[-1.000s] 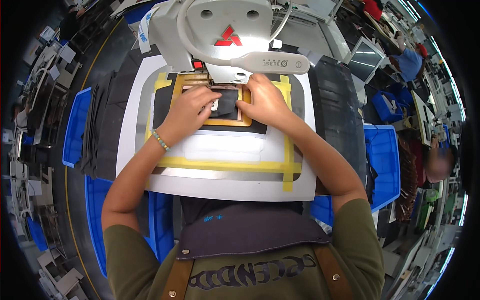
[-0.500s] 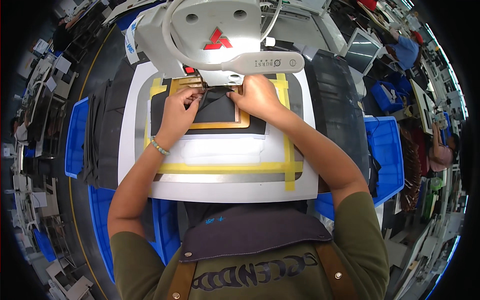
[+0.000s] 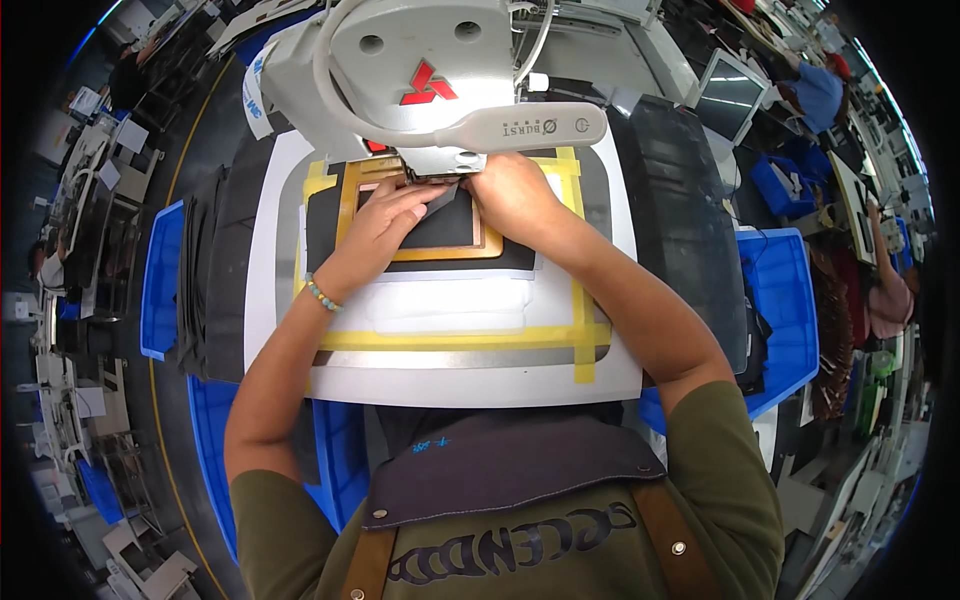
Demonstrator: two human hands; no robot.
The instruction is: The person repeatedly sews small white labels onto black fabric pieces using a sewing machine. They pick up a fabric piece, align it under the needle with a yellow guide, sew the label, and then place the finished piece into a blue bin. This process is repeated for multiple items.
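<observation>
A piece of black fabric (image 3: 433,229) lies inside a golden-yellow rectangular frame (image 3: 440,253), under the head of a white sewing machine (image 3: 428,60). One flap of the fabric is raised between my hands. My left hand (image 3: 383,228), with a beaded bracelet at the wrist, reaches over the frame's left side, fingers and thumb close together on the flap. On the right, my right hand (image 3: 518,202) bends in over the frame with its fingertips closed at the fabric's far edge, partly hidden below the machine head.
A white sheet (image 3: 440,385) with yellow tape (image 3: 460,336) surrounds the frame. A grey control (image 3: 540,128) hangs from the machine by a cable. Dark cloth (image 3: 205,270) is stacked at left. Blue bins (image 3: 785,300) stand at both sides; other people work farther off.
My left hand has moved slightly right and its fingers have straightened toward the machine's foot. The raised flap has shifted between my hands. My right hand stays near the same spot.
</observation>
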